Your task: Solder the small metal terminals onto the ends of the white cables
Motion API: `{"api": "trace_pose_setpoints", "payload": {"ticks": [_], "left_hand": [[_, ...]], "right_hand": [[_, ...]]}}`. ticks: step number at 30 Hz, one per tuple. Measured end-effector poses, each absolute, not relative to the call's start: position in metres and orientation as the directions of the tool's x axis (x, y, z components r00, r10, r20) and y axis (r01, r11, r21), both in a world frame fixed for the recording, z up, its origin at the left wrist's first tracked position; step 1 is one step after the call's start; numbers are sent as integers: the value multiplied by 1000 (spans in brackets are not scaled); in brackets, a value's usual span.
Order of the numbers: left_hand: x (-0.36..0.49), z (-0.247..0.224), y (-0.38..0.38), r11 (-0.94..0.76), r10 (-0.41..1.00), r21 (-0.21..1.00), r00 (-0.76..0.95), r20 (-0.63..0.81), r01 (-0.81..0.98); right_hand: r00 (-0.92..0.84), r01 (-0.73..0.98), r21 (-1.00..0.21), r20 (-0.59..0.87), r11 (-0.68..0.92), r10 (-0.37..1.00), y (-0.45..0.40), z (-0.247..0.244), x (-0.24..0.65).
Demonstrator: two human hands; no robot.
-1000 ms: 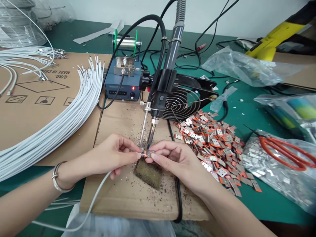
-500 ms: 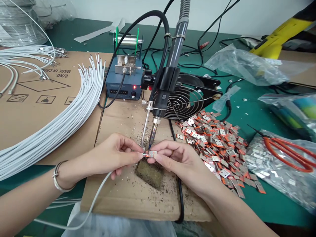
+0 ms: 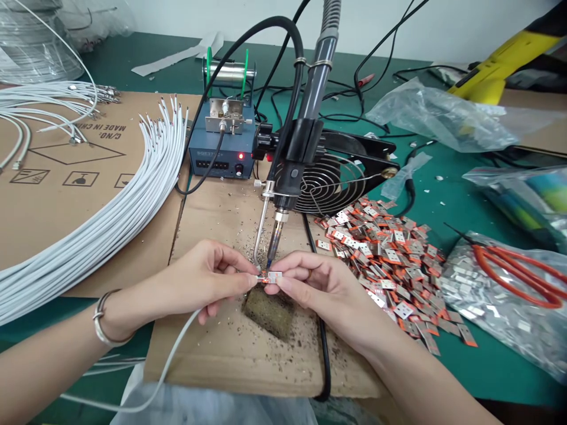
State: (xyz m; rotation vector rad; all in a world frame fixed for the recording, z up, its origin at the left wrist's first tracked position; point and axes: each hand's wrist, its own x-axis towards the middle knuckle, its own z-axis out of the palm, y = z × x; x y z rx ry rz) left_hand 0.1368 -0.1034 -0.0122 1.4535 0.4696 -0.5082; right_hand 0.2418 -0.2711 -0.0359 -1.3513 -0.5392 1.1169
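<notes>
My left hand [image 3: 217,277] pinches the end of a white cable [image 3: 173,354], which trails down and to the left. Between the thumb and fingers of my right hand [image 3: 319,286] is a small USB connector [image 3: 275,277] with a metal shell and an orange end. The cable's wire end meets the orange end of the connector right below the tip of a clamped soldering iron [image 3: 272,245]. A thin bent solder feed tube [image 3: 261,230] comes down beside that tip. Whether the tip touches the joint I cannot tell. Under my hands lies a dirty sponge [image 3: 269,313].
A pile of USB connectors [image 3: 394,260] lies to the right, near orange-handled scissors [image 3: 509,271] on a plastic bag. Bundled white cables [image 3: 146,200] curve along the left. Behind stand a blue solder feeder [image 3: 221,147], a solder spool [image 3: 228,72] and a black fan [image 3: 332,183].
Almost nothing differs. Both hands hold the cable and connector in nearly the same place under the iron.
</notes>
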Motion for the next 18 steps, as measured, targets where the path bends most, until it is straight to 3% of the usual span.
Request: {"api": "trace_pose_setpoints", "payload": {"ticks": [18], "left_hand": [[141, -9, -105, 0, -26, 784, 783, -621, 621]], "right_hand": [[437, -290, -949, -245, -123, 866, -271, -37, 241]]}}
